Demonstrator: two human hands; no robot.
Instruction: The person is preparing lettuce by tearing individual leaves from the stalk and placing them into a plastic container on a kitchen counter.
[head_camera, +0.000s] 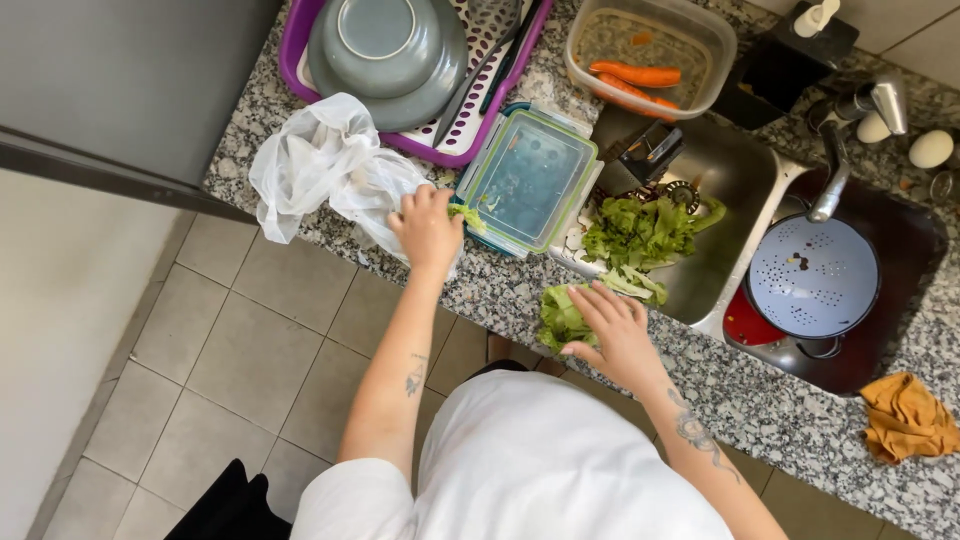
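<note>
My left hand (428, 230) rests on a crumpled white plastic bag (320, 165) on the granite counter (760, 400), its fingers closed on a small scrap of green lettuce (467, 216). My right hand (615, 325) presses down on a bunch of lettuce leaves (562, 318) at the counter's front edge. More lettuce (640, 230) lies heaped in the left sink basin (725, 165). A clear container lid with green clips (528, 180) sits between my two hands.
A purple dish rack (470, 125) holds grey bowls (385, 55). A clear tub (650, 45) holds carrots in water. A light-blue colander (812, 275) sits in the right basin under the tap (835, 165). An orange cloth (905, 415) lies at the right.
</note>
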